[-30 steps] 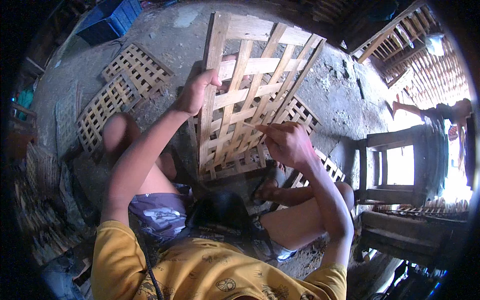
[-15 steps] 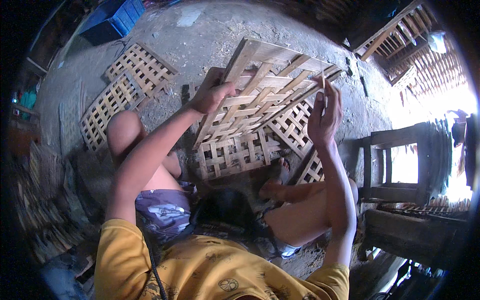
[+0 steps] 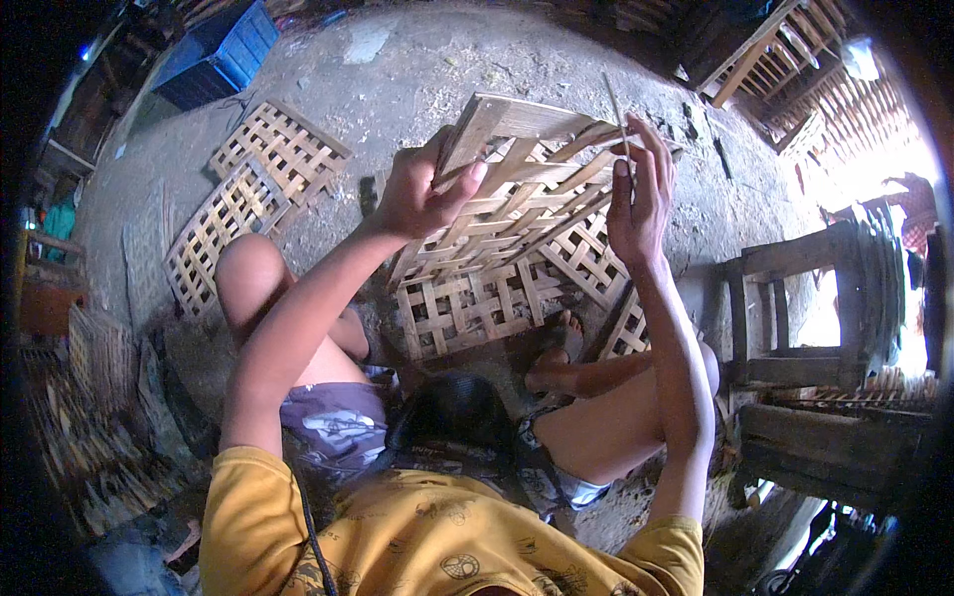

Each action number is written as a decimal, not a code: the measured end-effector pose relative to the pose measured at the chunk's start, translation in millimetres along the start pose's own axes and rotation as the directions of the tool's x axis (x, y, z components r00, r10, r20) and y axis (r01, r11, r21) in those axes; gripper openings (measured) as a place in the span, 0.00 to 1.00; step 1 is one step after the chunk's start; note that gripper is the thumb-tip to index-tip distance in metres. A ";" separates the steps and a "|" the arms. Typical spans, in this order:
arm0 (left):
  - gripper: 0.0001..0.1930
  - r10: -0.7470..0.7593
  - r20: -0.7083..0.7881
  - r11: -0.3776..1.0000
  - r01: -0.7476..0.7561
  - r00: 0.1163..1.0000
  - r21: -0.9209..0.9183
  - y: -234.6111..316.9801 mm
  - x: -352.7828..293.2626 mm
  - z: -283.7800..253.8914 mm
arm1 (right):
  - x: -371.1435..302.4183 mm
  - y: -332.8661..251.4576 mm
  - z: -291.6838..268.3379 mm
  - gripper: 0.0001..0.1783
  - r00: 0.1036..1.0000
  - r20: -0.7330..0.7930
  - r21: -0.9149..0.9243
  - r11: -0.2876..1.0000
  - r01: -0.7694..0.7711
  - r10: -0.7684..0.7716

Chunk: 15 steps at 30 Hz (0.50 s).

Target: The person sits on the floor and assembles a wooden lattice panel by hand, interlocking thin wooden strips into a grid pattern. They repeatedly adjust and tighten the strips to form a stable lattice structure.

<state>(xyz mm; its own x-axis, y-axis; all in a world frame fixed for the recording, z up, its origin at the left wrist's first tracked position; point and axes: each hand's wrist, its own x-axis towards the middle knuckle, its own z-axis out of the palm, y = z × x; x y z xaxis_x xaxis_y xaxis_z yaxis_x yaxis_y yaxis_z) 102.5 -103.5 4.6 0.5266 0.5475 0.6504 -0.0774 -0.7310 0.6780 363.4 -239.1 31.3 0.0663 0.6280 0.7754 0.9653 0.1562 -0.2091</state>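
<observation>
A woven lattice panel (image 3: 542, 120) of pale slats in a flat wooden frame is held up, tilted, in front of me. My left hand (image 3: 422, 194) is closed round its left frame edge near the upper corner. By the panel's right side, my right hand (image 3: 644, 199) pinches a thin, pale strip (image 3: 612, 99) that points upward between thumb and fingers. Whether the strip touches the panel, I cannot tell. Beneath the raised panel another lattice panel (image 3: 467, 316) lies on the floor, partly hidden, and a further one (image 3: 586, 256) overlaps it at the right.
Two more lattice panels (image 3: 221, 207) lie overlapping on the floor at the left. A blue plastic crate (image 3: 221, 55) stands at the far left. At the right is a wooden stool-like frame (image 3: 795, 256). My bare foot (image 3: 564, 343) rests beside the lower panels. Slatted wood (image 3: 89, 457) leans at the near left.
The raised panel has tipped, its upper edge now slightly lower. My right hand has moved up a little, and the strip now sticks out above the fingers. My left hand still grips the frame.
</observation>
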 end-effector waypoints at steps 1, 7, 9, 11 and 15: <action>0.18 0.003 0.006 0.999 -0.003 1.000 0.037 0.8 0.6 -1.4 | 1.6 -1.2 2.3 0.13 0.999 -0.021 -0.005 1.000 0.027 -0.027; 0.25 0.028 -0.012 0.988 -0.026 1.000 0.151 -11.1 11.1 -9.7 | 5.1 -6.0 -3.9 0.13 0.997 -0.007 -0.090 0.993 0.074 -0.075; 0.27 0.119 -0.096 0.972 -0.097 0.988 0.214 -10.4 17.7 -12.6 | 5.0 -12.8 -5.6 0.13 0.994 0.017 -0.117 0.987 0.107 -0.106; 0.31 0.103 -0.108 0.964 -0.073 0.989 0.257 4.2 21.5 -26.0 | -0.8 -12.7 8.6 0.15 0.990 -0.014 -0.059 0.989 0.139 -0.140; 0.30 0.070 -0.132 0.976 -0.041 0.989 0.212 -3.9 24.6 -24.2 | -10.6 -15.7 -8.9 0.20 0.973 0.091 -0.233 0.946 0.226 -0.210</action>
<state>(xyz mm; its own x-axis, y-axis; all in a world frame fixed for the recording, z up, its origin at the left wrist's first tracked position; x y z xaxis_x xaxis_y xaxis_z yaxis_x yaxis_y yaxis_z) 95.2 -77.3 26.3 0.4031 0.5442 0.7357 0.0828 -0.8224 0.5629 349.8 -255.0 31.6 -0.1616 0.6482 0.7442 0.9868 0.1123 0.1166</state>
